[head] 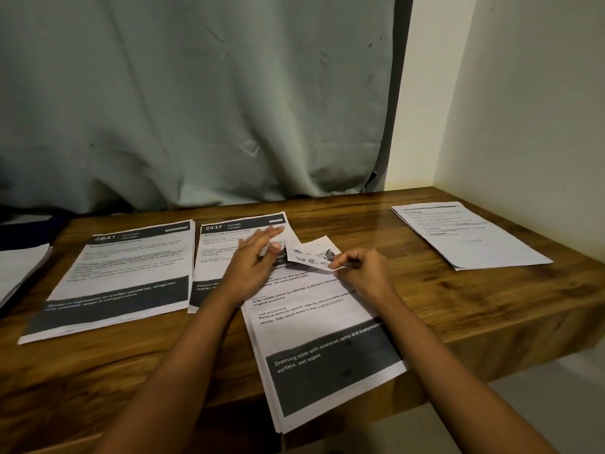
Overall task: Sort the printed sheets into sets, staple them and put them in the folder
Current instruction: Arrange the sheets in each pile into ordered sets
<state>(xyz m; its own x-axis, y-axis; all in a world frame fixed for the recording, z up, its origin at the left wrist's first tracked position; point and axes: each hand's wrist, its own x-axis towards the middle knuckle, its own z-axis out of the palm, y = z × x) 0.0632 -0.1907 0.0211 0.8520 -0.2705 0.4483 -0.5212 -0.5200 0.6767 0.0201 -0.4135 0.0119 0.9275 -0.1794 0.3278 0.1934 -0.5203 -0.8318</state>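
Observation:
A stack of printed sheets (322, 326) lies slanted in front of me on the wooden table (458, 299); its near corner hangs over the front edge. My right hand (363, 271) pinches the top corner of the upper sheet, which is folded back. My left hand (253, 263) hovers over the stack's upper left with fingers spread and straight, blurred. To the left lie two more sets: one headed 2437 (217, 253), partly under my left hand, and one headed 2641 (121, 276). No stapler or folder is visible.
Another set of sheets (468, 235) lies at the table's far right near the wall. A white paper pile (19, 270) pokes in at the left edge. A grey curtain (196, 93) hangs behind the table.

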